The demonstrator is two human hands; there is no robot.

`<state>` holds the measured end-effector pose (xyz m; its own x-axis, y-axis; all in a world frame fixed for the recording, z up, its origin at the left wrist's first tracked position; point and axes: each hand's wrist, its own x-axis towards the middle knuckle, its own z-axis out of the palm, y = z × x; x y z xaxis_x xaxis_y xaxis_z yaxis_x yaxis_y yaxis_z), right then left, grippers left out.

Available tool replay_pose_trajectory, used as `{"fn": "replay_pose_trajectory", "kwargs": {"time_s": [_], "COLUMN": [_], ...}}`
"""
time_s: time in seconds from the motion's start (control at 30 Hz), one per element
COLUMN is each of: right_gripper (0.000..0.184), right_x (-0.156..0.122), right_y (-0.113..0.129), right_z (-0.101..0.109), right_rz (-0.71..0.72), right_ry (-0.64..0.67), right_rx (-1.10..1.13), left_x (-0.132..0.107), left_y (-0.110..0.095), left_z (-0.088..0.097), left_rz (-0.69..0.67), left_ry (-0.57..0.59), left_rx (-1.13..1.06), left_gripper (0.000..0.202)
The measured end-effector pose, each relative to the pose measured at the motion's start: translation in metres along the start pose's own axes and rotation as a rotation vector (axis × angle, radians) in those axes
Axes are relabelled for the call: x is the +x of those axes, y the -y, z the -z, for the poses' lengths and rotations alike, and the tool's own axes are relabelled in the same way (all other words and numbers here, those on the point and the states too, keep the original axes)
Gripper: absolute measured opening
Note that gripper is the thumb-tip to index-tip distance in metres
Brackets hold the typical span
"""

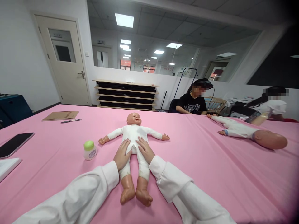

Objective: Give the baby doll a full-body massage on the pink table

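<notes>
A baby doll (pixel 134 132) with a white cloth body lies on its back on the pink tablecloth (pixel 193 149), head away from me, arms spread and feet toward me. My left hand (pixel 122 154) rests flat on the doll's lower belly and hip at the left, fingers stretched out. On the opposite hip lies my right hand (pixel 145 150), also flat with its fingers extended. Neither hand grips anything. To the left of the doll stands a small white jar (pixel 90 152) with a green lid.
A brown notebook (pixel 61 115), a pen (pixel 71 120) and a dark phone (pixel 15 144) lie at the left. A second doll (pixel 243 129) lies at the right. Two people (pixel 192 101) sit beyond the table, near a shelf rack (pixel 126 95) by the wall.
</notes>
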<state>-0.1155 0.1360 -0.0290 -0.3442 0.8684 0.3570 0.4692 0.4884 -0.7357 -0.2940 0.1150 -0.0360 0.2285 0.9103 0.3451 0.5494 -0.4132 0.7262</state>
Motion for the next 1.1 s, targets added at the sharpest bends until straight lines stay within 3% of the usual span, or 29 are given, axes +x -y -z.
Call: {"fn": "replay_pose_trajectory", "kwargs": {"time_s": [0.17,0.33,0.53,0.6,0.67,0.77,0.83,0.9,0.97,1.03,1.1], "right_gripper": [0.047,0.045,0.046,0.046,0.046,0.045,0.042,0.034,0.027,0.027,0.03], "right_x": [-0.014,-0.015,-0.014,-0.014,-0.014,-0.012,-0.01,-0.005,0.001,0.007,0.01], "right_y": [-0.007,-0.006,-0.005,-0.005,-0.001,0.023,0.053,0.089,0.121,0.143,0.152], "right_z": [-0.007,-0.002,0.002,0.004,0.006,0.014,0.018,0.019,0.013,0.0,-0.017], "right_rz": [0.03,0.059,0.002,-0.04,-0.092,-0.168,-0.209,-0.278,-0.449,-0.667,-0.818], "right_ry": [-0.049,-0.035,-0.038,-0.054,-0.081,-0.143,-0.122,0.015,0.162,0.189,0.117], "right_rx": [-0.013,0.029,0.157,0.247,0.359,0.512,0.63,0.836,1.101,1.262,1.318], "left_x": [-0.008,-0.007,-0.009,-0.015,-0.024,-0.039,-0.046,-0.049,-0.048,-0.047,-0.046], "left_y": [0.012,0.014,0.008,0.004,0.005,0.019,0.034,0.048,0.054,0.049,0.03], "left_z": [-0.003,-0.002,0.002,0.012,0.032,0.07,0.092,0.107,0.112,0.11,0.103], "left_rz": [-0.033,-0.052,-0.081,-0.099,-0.12,-0.047,0.132,0.329,0.418,0.315,0.053], "left_ry": [-0.052,-0.05,-0.051,-0.159,-0.366,-0.68,-0.762,-0.679,-0.524,-0.44,-0.413], "left_rx": [-0.04,-0.058,0.114,0.29,0.488,0.663,0.66,0.538,0.384,0.348,0.474], "left_gripper": [0.047,0.044,0.042,0.041,0.044,0.048,0.055,0.066,0.073,0.071,0.055]}}
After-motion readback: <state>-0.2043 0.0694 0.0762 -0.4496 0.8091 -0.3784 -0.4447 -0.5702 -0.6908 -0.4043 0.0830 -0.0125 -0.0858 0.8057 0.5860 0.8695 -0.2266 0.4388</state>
